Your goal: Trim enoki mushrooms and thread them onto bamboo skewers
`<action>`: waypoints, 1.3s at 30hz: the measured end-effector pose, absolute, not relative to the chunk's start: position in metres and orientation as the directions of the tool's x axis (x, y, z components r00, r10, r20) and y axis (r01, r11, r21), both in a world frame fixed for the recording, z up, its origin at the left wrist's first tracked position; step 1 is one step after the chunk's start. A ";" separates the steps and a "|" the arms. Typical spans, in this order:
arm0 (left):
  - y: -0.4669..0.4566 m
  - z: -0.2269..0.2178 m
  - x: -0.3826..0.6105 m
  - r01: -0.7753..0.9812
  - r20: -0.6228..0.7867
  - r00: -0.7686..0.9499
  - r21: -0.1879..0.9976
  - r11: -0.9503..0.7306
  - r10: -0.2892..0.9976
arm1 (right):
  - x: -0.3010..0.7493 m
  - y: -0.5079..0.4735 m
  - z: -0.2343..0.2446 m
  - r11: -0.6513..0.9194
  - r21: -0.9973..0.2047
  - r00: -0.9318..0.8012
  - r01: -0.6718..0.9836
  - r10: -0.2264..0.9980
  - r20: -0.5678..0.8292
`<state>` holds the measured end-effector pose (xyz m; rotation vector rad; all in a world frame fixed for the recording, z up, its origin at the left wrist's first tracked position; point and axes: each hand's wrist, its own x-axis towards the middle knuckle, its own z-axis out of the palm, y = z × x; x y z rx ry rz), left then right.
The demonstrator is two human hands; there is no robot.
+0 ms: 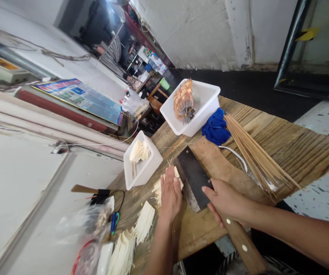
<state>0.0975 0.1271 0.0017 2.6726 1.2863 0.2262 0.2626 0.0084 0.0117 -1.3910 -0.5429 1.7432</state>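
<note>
My right hand (226,199) is wrapped round the cleaver (194,173) where its wooden handle meets the wide dark blade. The blade is over the wooden cutting board (201,225). My left hand (170,191) lies flat, fingers stretched forward, on a bunch of pale, stringy enoki mushrooms (159,190) just left of the blade. More enoki mushrooms (145,221) lie in bundles to the left of my left forearm, and a longer pile (122,250) is closer to me. What is under my left palm is hidden.
Ahead stand a white tub (143,177) with skewered pale food and a larger white tub (208,103) holding skewered reddish food. A blue cloth (217,128) and bamboo skewers (256,152) lie to the right. Plastic bags (90,225) and a teal-handled tool (114,222) sit left, beside a wall.
</note>
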 end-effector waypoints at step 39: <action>0.107 0.070 0.115 0.687 0.261 0.583 0.347 -0.638 0.769 | 0.227 0.032 0.063 -0.284 -0.959 0.089 0.022 0.956 -0.281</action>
